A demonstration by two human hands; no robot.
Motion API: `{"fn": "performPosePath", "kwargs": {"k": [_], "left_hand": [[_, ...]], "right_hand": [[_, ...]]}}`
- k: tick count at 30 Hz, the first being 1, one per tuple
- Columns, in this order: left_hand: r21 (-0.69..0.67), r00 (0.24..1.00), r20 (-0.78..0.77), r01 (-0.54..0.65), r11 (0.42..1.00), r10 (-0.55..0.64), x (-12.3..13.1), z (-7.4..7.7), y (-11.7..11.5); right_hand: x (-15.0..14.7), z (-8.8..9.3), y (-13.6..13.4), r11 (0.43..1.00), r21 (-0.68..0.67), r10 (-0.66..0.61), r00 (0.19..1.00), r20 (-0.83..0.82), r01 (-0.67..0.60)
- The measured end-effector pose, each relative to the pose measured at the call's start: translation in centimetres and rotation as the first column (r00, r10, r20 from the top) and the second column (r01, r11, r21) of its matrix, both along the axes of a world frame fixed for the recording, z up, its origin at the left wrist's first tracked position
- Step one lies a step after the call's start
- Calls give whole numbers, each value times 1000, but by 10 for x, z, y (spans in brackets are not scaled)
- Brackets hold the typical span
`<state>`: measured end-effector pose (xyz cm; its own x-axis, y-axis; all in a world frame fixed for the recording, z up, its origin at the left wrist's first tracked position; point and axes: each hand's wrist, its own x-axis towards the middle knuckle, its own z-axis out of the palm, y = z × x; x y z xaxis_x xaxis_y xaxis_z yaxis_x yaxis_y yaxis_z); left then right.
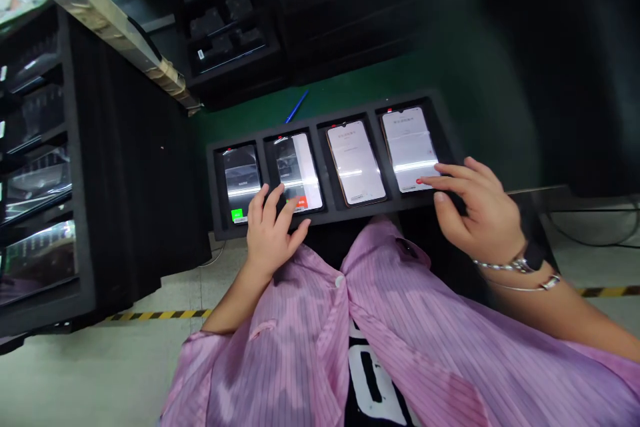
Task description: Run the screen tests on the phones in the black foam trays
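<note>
A dark foam tray (345, 212) lies in front of me, holding several smartphones side by side, screens lit and facing up. My left hand (273, 230) rests its fingertips on the lower part of the second phone from the left (303, 170), near a red mark on its screen. The leftmost phone (243, 183) shows a green patch low on its screen. The third phone (356, 161) sits untouched between my hands. My right hand (475, 207), wearing a wristwatch and bracelet, has its fingertips on the lower edge of the rightmost phone (410, 149). Neither hand holds anything.
A blue pen (297, 107) lies on the green mat (240, 123) behind the tray. A black shelf rack (70, 147) with stacked trays stands at the left. Dark trays (225, 20) sit at the back. Black-and-yellow tape (160, 314) runs along the floor.
</note>
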<state>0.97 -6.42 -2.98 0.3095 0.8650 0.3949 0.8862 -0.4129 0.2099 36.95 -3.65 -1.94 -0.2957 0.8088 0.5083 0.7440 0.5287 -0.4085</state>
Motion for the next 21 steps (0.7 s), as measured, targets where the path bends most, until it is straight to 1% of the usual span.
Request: {"fn": "performPosePath", "kwargs": {"k": [2,4,6,8,12,16,18,21], "left_hand": [[-14,999,35,-13,1000,13,-2,2,-2],[-23,998,54,-45,999,46,-6,4,-5],[-27,996,54,-76,997,78,-10,4,-8],[-39,995,44,-91,995,93,-13,3,-11],[-70,993,34,-106,992,109,-14,0,-16],[-92,994,34,-102,991,105,-12,-3,-15],[-90,996,10,-85,992,87,-9,-1,-13],[-87,999,-32,-46,995,43,-13,5,-11]], "right_hand": [[-13,12,-1,999,0,53,997,-58,-53],[-27,18,0,987,-17,158,985,-74,-160],[-41,17,2,964,-40,261,963,-69,-264],[-52,10,4,944,-71,316,946,-68,-321],[-63,-3,5,932,-105,338,936,-98,-347],[-67,-9,3,935,-108,323,936,-138,-339],[-71,-11,1,938,-107,320,942,-105,-330],[-73,-12,-4,931,-150,339,941,20,-333]]}}
